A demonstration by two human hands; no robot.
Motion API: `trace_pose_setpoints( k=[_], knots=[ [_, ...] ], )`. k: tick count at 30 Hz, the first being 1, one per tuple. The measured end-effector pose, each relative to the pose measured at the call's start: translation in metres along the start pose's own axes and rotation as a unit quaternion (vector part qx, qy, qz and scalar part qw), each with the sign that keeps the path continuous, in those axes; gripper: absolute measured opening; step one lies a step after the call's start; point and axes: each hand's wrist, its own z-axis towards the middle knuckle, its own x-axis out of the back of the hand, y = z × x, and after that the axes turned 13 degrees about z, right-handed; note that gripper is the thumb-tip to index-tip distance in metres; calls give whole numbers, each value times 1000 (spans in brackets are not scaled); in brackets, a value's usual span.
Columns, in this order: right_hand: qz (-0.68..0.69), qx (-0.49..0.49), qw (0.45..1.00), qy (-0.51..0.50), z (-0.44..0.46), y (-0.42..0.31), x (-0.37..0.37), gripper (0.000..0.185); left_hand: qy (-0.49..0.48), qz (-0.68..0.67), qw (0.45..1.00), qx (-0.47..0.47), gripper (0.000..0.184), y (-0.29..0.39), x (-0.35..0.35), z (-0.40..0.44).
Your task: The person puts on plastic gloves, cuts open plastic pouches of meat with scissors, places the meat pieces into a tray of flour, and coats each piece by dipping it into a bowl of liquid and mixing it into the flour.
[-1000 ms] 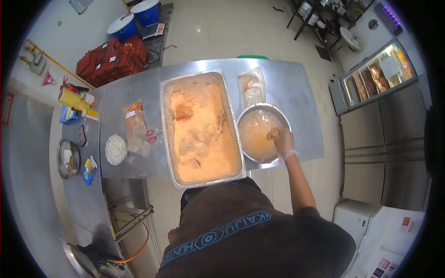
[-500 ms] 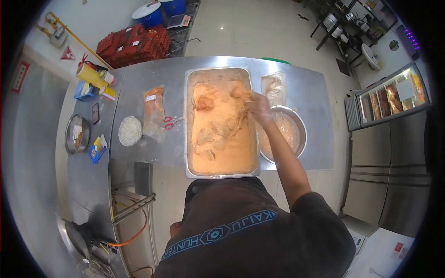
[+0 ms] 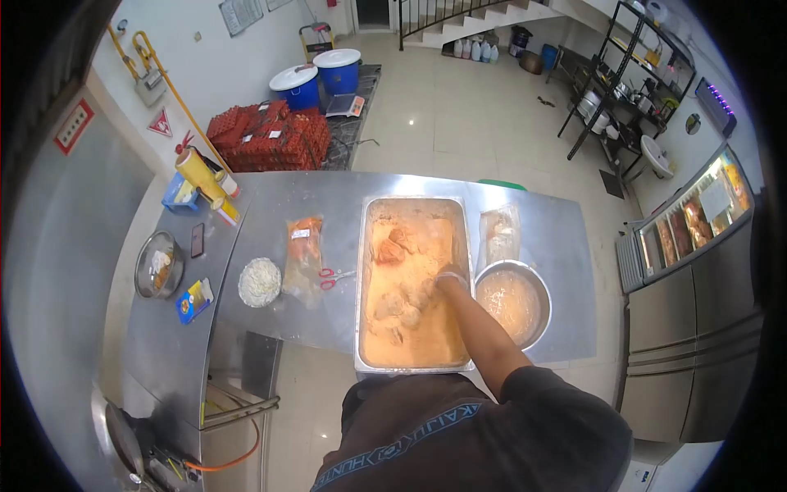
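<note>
Right hand (image 3: pixel 448 277) has moved from the bowl (image 3: pixel 547 289) to the powder (image 3: pixel 429 338) in the tray (image 3: pixel 411 369). I cannot tell its grip.

At centre, we have room over the table (image 3: pixel 324 324) below the scissors (image 3: pixel 329 280), which bar the strip between bag (image 3: pixel 304 275) and tray (image 3: pixel 359 328). Our right forearm (image 3: pixel 484 328) crosses the tray's right wall; beside that wall, the bowl (image 3: pixel 548 324) leaves only a slim gap.

The powder (image 3: pixel 424 338) is pale orange, the scissors' handles (image 3: pixel 328 279) red, the shirt (image 3: pixel 492 426) dark.
</note>
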Motion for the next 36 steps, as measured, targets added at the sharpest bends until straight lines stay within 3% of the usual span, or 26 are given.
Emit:
trace_pose_setpoints(
  k=[3,6,8,10,11,12,13,15,18,19,20,21,22,25,28,31,34,36],
  knots=[
    [31,-40,998,-38,-7,-8,12,32,0,-34,999,12,50,9,6,11],
    [-35,-23,997,-61,-7,-7,21,30,0,-61,998,25,49,16,14,11],
    [-177,195,958,-111,4,16,37,26,0,-70,997,28,49,14,14,9],
    [-297,400,853,-156,12,44,53,24,1,-70,997,22,48,13,15,5],
    [0,319,924,-211,-17,49,77,18,2,-66,998,18,48,10,13,5],
    [181,227,925,-244,-60,48,113,17,0,-61,998,11,48,7,10,3],
    [363,137,887,-250,-106,45,151,18,-3,-53,999,4,48,5,8,2],
    [487,7,835,-256,-160,49,195,18,-6,-40,999,-9,47,3,8,2],
    [541,47,816,-201,-156,118,180,22,-10,-28,999,-23,47,3,18,-2],
    [551,13,814,-184,-149,141,170,18,-11,-23,999,-25,47,3,22,-3],
    [371,165,908,-107,-133,176,151,19,-12,-20,999,-28,46,3,27,-4],
    [164,307,937,-24,-110,217,127,21,-15,-20,999,-31,46,4,33,-5],
    [-56,428,900,58,-97,243,109,23,-15,-17,999,-32,46,7,39,-5],
    [53,112,989,75,-92,249,71,23,-15,-24,999,-33,46,9,56,-2],
    [-4,58,989,136,-112,225,65,23,40,-107,993,-16,44,15,77,5],
    [-66,28,992,103,-102,224,51,22,5,-255,967,14,40,23,110,19],
    [-126,62,987,82,-100,226,52,22,14,-249,968,21,35,38,137,24],
    [-48,90,991,82,-76,260,35,24,18,-248,968,22,35,53,151,17]
  ],
)
